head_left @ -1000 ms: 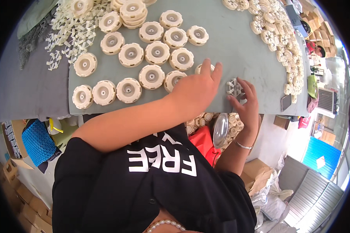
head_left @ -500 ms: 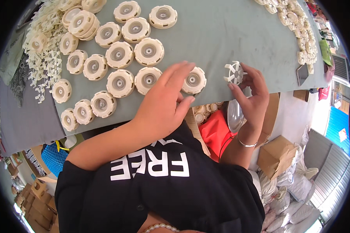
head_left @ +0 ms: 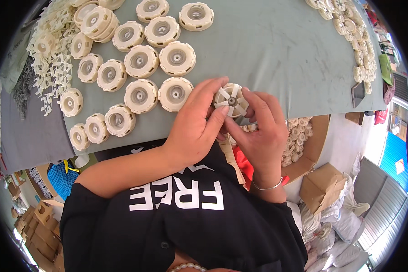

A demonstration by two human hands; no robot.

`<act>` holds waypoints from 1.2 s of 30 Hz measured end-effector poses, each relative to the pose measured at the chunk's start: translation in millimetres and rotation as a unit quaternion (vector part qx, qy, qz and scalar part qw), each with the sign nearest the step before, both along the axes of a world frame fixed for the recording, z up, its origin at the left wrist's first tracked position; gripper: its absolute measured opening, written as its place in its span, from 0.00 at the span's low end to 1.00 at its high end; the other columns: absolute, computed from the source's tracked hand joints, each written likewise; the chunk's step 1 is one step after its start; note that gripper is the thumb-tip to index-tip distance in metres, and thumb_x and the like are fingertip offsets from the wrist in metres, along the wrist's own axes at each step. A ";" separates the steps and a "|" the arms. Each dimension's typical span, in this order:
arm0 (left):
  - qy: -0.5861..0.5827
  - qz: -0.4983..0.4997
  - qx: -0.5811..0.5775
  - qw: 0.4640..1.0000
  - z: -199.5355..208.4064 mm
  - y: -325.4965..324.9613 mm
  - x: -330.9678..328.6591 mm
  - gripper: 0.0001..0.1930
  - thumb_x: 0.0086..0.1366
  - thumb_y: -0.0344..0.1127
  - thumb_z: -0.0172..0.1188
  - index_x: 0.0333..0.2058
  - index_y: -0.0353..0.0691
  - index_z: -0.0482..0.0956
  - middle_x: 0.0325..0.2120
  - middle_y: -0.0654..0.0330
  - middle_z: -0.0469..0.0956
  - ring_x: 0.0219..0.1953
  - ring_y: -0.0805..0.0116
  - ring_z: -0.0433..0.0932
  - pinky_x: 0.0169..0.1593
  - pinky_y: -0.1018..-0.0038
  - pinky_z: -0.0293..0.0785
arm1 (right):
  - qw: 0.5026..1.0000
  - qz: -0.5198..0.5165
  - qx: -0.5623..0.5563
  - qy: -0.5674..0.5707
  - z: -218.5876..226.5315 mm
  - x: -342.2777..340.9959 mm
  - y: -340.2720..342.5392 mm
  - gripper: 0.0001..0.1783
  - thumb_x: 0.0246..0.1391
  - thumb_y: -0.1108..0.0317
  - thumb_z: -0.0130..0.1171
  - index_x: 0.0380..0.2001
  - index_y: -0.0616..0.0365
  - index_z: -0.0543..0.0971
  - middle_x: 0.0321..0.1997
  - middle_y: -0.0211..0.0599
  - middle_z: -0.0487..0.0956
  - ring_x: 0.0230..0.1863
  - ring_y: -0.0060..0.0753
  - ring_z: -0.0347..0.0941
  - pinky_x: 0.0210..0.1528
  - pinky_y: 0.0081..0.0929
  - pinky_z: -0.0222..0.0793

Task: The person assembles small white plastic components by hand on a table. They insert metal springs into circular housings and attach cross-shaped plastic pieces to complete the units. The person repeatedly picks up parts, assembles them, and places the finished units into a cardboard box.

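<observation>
At the front edge of the table, both my hands close round one cream round plastic housing [head_left: 218,98]. A white spoked plastic piece [head_left: 232,101] sits on its top face, its arms spreading from a round centre. My left hand [head_left: 196,119] grips the left side, its thumb pressing near the spokes. On the right side, my right hand [head_left: 260,124] has its thumb and fingers at the spoked piece's rim. My fingers cover the housing's lower edge. Beside my left hand lies another round housing [head_left: 176,94], with a coil spring in its middle.
Several similar housings [head_left: 141,60] stand in rows on the grey-green tabletop [head_left: 267,50]. A heap of loose spoked pieces [head_left: 54,72] lies at far left. Finished-looking round parts [head_left: 359,43] line the far right, near a phone [head_left: 358,94]. Below the edge is a cardboard box [head_left: 319,140] of round parts.
My right hand has moved left, bringing the spoked piece onto the housing beside my left hand. My left hand has shifted slightly right, and its fingers now hold the housing.
</observation>
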State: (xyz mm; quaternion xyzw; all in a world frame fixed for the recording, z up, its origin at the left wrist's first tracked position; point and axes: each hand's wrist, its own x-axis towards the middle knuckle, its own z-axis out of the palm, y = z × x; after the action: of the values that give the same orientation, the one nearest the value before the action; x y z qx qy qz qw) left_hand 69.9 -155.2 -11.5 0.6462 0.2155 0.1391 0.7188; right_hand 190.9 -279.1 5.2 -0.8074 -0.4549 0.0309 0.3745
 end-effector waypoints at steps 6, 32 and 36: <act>0.006 0.006 -0.002 1.000 0.5 -1.2 3.5 0.23 0.79 0.27 0.48 0.70 0.35 0.65 0.63 0.51 0.67 0.36 0.74 0.83 0.36 0.78 0.84 | 0.998 -0.050 0.017 -0.035 -9.4 -11.8 -1.8 0.29 0.44 0.70 0.80 0.52 0.64 0.83 0.44 0.39 0.81 0.36 0.33 0.80 0.34 0.28 0.79; 0.379 0.537 0.615 0.436 -22.9 401.5 -306.1 0.21 0.62 0.41 0.70 0.52 0.41 0.81 0.48 0.51 0.80 0.56 0.45 0.75 0.61 0.54 0.71 | 0.993 -0.031 0.059 -0.101 -29.6 98.9 67.5 0.17 0.58 0.77 0.67 0.52 0.60 0.84 0.63 0.43 0.79 0.38 0.31 0.79 0.46 0.30 0.78; 0.364 0.482 0.618 0.503 -47.1 433.9 -324.0 0.20 0.59 0.43 0.72 0.50 0.49 0.84 0.51 0.53 0.78 0.54 0.46 0.77 0.58 0.54 0.75 | 0.994 0.023 0.104 -0.023 4.0 93.6 96.3 0.12 0.58 0.78 0.66 0.46 0.62 0.85 0.51 0.40 0.84 0.37 0.27 0.79 0.45 0.26 0.77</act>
State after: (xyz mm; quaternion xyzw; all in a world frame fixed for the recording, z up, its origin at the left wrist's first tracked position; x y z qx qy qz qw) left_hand -254.1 278.6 -58.6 0.7161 0.5955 0.3145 -0.1835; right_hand 284.5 -182.8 9.2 -0.7539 -0.4827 -0.0264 0.4448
